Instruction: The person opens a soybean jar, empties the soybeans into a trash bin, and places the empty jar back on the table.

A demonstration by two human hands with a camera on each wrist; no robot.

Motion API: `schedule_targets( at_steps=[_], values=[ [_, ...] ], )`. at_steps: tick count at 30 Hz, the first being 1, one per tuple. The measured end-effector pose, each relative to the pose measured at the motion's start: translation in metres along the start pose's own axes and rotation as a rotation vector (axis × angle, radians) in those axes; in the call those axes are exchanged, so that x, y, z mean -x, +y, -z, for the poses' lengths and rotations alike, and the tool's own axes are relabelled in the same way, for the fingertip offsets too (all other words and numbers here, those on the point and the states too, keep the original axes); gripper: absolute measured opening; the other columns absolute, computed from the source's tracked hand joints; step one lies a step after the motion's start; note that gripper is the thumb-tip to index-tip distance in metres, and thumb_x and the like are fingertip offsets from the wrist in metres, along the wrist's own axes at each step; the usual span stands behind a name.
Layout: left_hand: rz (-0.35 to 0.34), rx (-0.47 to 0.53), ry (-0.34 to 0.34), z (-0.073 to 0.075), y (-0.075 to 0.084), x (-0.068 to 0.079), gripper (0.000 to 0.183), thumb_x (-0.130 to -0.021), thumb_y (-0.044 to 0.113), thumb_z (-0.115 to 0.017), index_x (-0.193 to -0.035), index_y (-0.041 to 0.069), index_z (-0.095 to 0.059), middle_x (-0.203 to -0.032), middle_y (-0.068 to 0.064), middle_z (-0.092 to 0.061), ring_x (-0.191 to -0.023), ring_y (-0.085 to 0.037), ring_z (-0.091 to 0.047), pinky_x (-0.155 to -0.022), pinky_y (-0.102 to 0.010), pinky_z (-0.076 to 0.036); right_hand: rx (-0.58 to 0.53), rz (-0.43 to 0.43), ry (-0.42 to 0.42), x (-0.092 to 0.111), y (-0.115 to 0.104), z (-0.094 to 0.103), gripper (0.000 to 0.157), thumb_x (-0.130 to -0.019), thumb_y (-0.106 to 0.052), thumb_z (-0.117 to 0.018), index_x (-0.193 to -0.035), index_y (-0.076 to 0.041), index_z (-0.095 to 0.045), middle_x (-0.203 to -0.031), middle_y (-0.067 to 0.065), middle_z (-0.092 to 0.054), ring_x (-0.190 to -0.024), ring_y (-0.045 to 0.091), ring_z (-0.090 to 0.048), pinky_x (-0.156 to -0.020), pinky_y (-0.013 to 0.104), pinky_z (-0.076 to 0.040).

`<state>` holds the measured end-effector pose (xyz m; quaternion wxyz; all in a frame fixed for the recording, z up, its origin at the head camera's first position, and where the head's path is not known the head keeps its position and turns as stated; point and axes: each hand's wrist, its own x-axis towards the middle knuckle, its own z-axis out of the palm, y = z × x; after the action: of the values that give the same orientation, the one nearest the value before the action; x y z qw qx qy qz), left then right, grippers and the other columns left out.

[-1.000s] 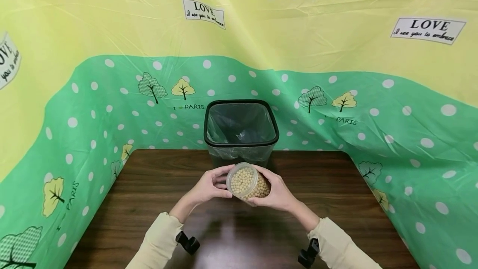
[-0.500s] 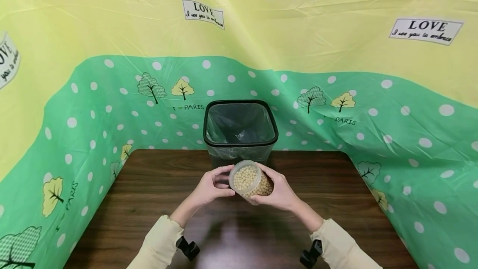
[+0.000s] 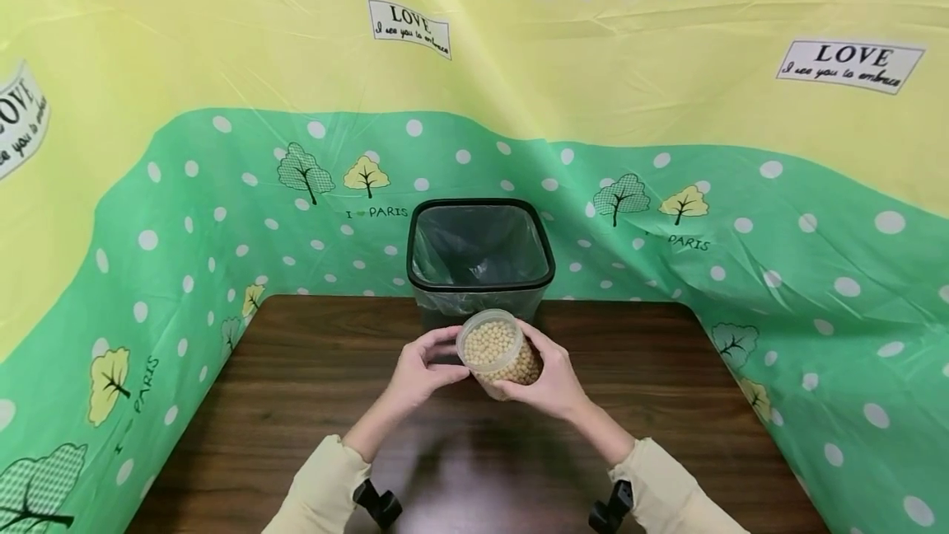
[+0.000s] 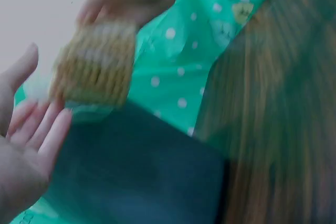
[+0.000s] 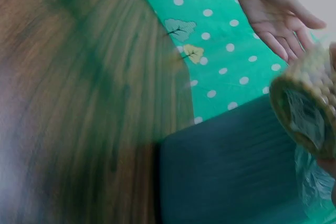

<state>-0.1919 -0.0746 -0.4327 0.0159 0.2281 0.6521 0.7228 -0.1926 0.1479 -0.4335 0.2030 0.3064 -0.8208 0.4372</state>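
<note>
A clear plastic jar (image 3: 507,371), packed with small round pale-yellow beans (image 3: 488,341), is gripped around its side by my right hand (image 3: 547,373). It tilts with its mouth toward the left and toward me, held above the table in front of the bin. My left hand (image 3: 421,367) is beside the mouth, thumb and fingers spread, with fingertips right at the rim. In the left wrist view, the fingers of the left hand (image 4: 34,140) are relaxed and lie close to the jar (image 4: 97,64). A label shows on the jar's bottom (image 5: 304,116) in the right wrist view.
A dark square bin (image 3: 482,285) with a black rim and a clear plastic liner (image 3: 474,245) stands at the back of the brown wooden table (image 3: 319,369). Green and yellow printed cloth (image 3: 245,147) hangs around the table's back and sides.
My right hand has brought the jar slightly up and to the right, nearer the bin, and its tilt is a little less. The left hand has kept close to the rim.
</note>
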Motion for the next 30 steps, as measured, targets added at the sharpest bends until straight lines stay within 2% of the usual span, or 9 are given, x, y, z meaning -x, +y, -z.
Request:
schedule_targets(
  at_steps=[3,5,11,13,15,17,20,22,30],
  values=[
    [-0.021,0.022,-0.093,0.007,0.000,-0.002,0.060,-0.073,-0.004,-0.071,-0.126,-0.011,-0.045,-0.120,-0.031,-0.049,-0.097,-0.012,-0.060,-0.076,-0.028,-0.052,-0.079,-0.009,-0.067,-0.001,-0.001,0.004,0.085,-0.056,-0.012,-0.086,-0.129,0.002,-0.045,-0.119,0.016,-0.056,-0.103,0.026,-0.056,-0.084,0.029,-0.047],
    [-0.019,0.027,-0.109,0.007,-0.001,-0.002,0.063,-0.072,-0.003,-0.072,-0.128,-0.009,-0.044,-0.123,-0.030,-0.048,-0.099,-0.011,-0.059,-0.078,-0.029,-0.051,-0.090,-0.001,-0.088,0.000,-0.001,0.004,0.085,-0.056,-0.012,-0.086,-0.129,0.002,-0.045,-0.119,0.015,-0.056,-0.104,0.025,-0.056,-0.085,0.027,-0.046],
    [-0.010,-0.066,0.077,-0.008,0.000,0.005,0.063,-0.070,0.002,-0.076,-0.126,-0.003,-0.049,-0.123,-0.021,-0.053,-0.103,-0.017,-0.058,-0.079,-0.033,-0.051,0.076,0.040,0.038,0.002,-0.005,-0.002,0.086,-0.058,-0.028,-0.084,-0.131,-0.004,-0.045,-0.120,0.010,-0.055,-0.104,0.022,-0.055,-0.082,0.034,-0.048],
    [-0.012,-0.057,0.091,-0.009,0.002,0.005,0.061,-0.071,0.002,-0.075,-0.125,-0.004,-0.049,-0.120,-0.023,-0.054,-0.099,-0.020,-0.060,-0.078,-0.033,-0.052,0.100,0.047,0.067,0.002,-0.006,-0.001,0.086,-0.059,-0.031,-0.083,-0.131,-0.004,-0.044,-0.120,0.010,-0.055,-0.104,0.022,-0.055,-0.081,0.036,-0.049],
    [-0.015,-0.011,0.056,-0.006,0.003,0.004,0.058,-0.071,-0.001,-0.074,-0.124,-0.007,-0.049,-0.118,-0.027,-0.054,-0.094,-0.022,-0.062,-0.076,-0.033,-0.052,0.078,0.055,0.052,0.001,-0.006,0.001,0.086,-0.059,-0.030,-0.083,-0.131,-0.004,-0.045,-0.120,0.011,-0.056,-0.104,0.023,-0.056,-0.082,0.035,-0.048],
    [-0.023,0.035,-0.022,0.000,0.003,0.003,0.060,-0.072,-0.002,-0.073,-0.125,-0.009,-0.047,-0.118,-0.031,-0.051,-0.094,-0.019,-0.063,-0.075,-0.032,-0.052,0.035,0.064,0.005,0.000,-0.006,0.004,0.086,-0.058,-0.026,-0.085,-0.131,-0.003,-0.045,-0.120,0.012,-0.056,-0.104,0.023,-0.056,-0.083,0.033,-0.047],
    [-0.040,0.067,-0.149,0.008,0.003,0.000,0.067,-0.073,0.003,-0.074,-0.130,-0.011,-0.040,-0.125,-0.032,-0.045,-0.102,-0.011,-0.058,-0.079,-0.030,-0.051,-0.027,0.076,-0.068,0.000,-0.005,0.007,0.086,-0.056,-0.019,-0.086,-0.130,-0.002,-0.046,-0.120,0.013,-0.056,-0.104,0.023,-0.056,-0.085,0.031,-0.046],
    [-0.046,0.070,-0.186,0.008,0.001,0.000,0.072,-0.073,0.006,-0.074,-0.132,-0.011,-0.037,-0.129,-0.032,-0.041,-0.106,-0.010,-0.055,-0.081,-0.031,-0.050,-0.039,0.081,-0.087,0.001,-0.004,0.007,0.086,-0.055,-0.018,-0.087,-0.129,-0.001,-0.046,-0.120,0.013,-0.056,-0.104,0.024,-0.056,-0.085,0.031,-0.046],
    [-0.004,-0.012,0.009,-0.007,-0.001,0.009,0.067,-0.073,-0.001,-0.073,-0.131,-0.008,-0.041,-0.129,-0.026,-0.047,-0.110,-0.021,-0.054,-0.085,-0.030,-0.048,0.122,0.060,0.071,0.008,-0.007,-0.004,0.085,-0.059,-0.034,-0.083,-0.130,-0.004,-0.045,-0.118,0.010,-0.056,-0.103,0.022,-0.056,-0.080,0.035,-0.049]
  ],
)
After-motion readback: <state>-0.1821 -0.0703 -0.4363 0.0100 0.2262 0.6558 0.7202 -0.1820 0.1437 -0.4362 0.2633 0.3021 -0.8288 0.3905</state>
